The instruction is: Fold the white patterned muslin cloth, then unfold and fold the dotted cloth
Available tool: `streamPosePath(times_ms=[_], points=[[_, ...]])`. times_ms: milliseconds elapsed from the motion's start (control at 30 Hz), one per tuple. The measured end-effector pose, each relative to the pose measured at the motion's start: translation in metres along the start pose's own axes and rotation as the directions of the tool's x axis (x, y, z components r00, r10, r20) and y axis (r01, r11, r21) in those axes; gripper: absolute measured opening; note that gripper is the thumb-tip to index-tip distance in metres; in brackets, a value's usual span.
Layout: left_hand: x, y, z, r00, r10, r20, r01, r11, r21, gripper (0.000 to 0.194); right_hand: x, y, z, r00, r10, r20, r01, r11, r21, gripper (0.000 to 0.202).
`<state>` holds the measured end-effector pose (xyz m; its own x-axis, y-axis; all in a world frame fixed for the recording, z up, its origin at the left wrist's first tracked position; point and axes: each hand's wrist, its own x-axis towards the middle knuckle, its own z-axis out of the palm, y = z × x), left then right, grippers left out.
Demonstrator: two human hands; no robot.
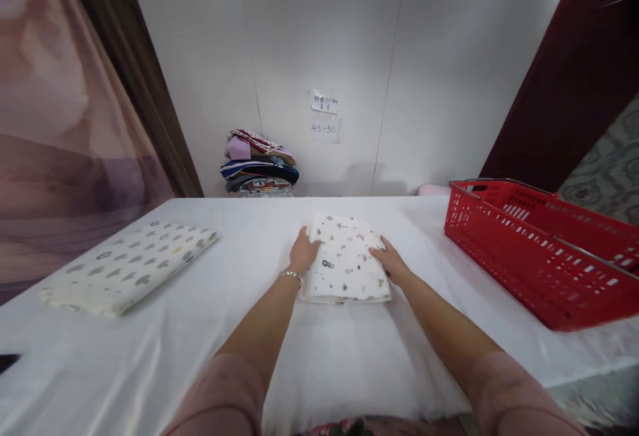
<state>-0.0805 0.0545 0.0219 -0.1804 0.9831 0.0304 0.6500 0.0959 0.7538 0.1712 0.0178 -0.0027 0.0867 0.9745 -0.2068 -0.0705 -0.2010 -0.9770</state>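
A folded white cloth with small dark prints (349,266) lies flat on the white-covered table (239,356), in the middle of the view. At its left edge is my left hand (303,251), with a bracelet at the wrist and the thumb spread over the cloth. My right hand (389,259) touches the right edge, its thumb and fingers apart. Neither hand is closed round the cloth. Some fingertips are hidden at the cloth's sides.
Another folded cloth with grey shapes (144,259) lies at the left. A red plastic basket (529,256) stands at the right. Behind the table's far edge is a stack of folded fabrics (260,168) by the wall. A dark object (7,361) shows at the left border.
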Motion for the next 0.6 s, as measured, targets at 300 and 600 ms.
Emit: streamPosePath(times_ms=[300,600], points=[[-0.028,-0.049,0.000,0.999,0.010,0.046,-0.011,1.000,0.017,0.052,-0.003,0.024,-0.011,0.984,0.158,0.086,-0.160,0.987,0.018,0.084],[-0.085,0.015,0.029,0.870,0.473,0.139,-0.493,0.847,0.198,0.035,-0.044,0.029,-0.029,0.949,0.116,0.292,-0.175,0.967,0.185,0.070]])
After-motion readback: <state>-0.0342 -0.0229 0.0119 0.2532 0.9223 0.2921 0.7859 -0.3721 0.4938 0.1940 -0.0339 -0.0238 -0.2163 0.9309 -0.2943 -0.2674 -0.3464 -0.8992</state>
